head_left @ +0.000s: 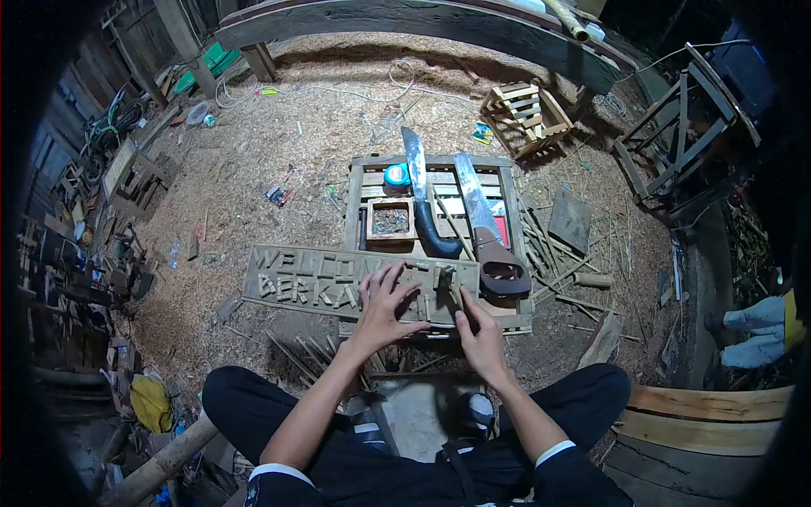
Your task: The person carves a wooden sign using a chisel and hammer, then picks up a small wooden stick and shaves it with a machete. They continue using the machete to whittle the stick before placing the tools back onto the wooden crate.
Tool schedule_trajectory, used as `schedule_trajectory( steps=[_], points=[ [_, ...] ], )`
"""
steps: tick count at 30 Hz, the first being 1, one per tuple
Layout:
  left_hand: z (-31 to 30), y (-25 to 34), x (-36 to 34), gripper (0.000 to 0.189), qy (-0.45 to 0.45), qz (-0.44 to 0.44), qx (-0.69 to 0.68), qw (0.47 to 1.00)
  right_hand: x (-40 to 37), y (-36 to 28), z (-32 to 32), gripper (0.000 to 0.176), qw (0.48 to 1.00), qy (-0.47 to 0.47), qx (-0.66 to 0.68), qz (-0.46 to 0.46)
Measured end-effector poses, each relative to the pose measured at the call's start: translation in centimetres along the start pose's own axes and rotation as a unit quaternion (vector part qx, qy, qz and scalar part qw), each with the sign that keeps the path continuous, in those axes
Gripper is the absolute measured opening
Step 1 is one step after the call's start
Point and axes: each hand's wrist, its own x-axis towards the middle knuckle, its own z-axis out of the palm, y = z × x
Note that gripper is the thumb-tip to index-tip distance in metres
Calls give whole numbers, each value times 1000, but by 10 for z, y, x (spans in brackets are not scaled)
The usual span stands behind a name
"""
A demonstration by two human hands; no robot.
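Observation:
A long wooden board [291, 302] lies across the front of a slatted wooden crate [353, 203], with raised letters made of stick pieces, reading "WELCOM…" above "BERKA…". My left hand [386, 308] rests on the board with fingers spread, covering some of the letters. At the board's right end my right hand [483, 336] is closed, thumb and fingers around what looks like a small hammer [446, 275] with a dark head; its handle is mostly hidden. Just beyond are a handsaw [477, 203], a machete [416, 169] with a black handle, and a small wooden box [390, 219] of small pieces.
A blue tape measure [396, 175] sits on the crate. Cut sticks and a flat wood piece [570, 221] lie to the right. Farther off are a slatted wooden box [525, 118], a heavy beam [405, 25] and a white cable [355, 91]. Another person's leg [754, 329] shows at right.

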Motion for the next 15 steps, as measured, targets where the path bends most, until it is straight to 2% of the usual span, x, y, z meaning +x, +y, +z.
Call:
schedule_trajectory(
  steps=[3, 5, 6, 10, 12, 14, 15],
  points=[
    [-8, -7, -3, 74, 37, -19, 15, 999, 2, 3, 2, 49, 998, 34, -19, -40],
    [-11, -18, -5, 71, 78, -23, 12, 997, 4, 2, 1, 50, 999, 26, -30, -16],
    [-18, -17, -7, 60, 77, -32, 14, 996, 4, 0, 1, 50, 999, 26, -30, -16],
    [-26, -25, -11, 46, 116, -55, 1, 992, 8, -16, 1, 53, 998, 13, -39, 50],
    [-30, -27, -13, 45, 117, -55, -7, 992, 9, -17, 3, 54, 997, 5, -37, 74],
    [-33, -27, -15, 45, 117, -55, -15, 991, 12, -7, 9, 55, 997, 46, -57, -17],
    [-33, -26, -17, 44, 113, -51, -15, 992, 13, -9, 9, 55, 997, 46, -58, -18]
  ],
)
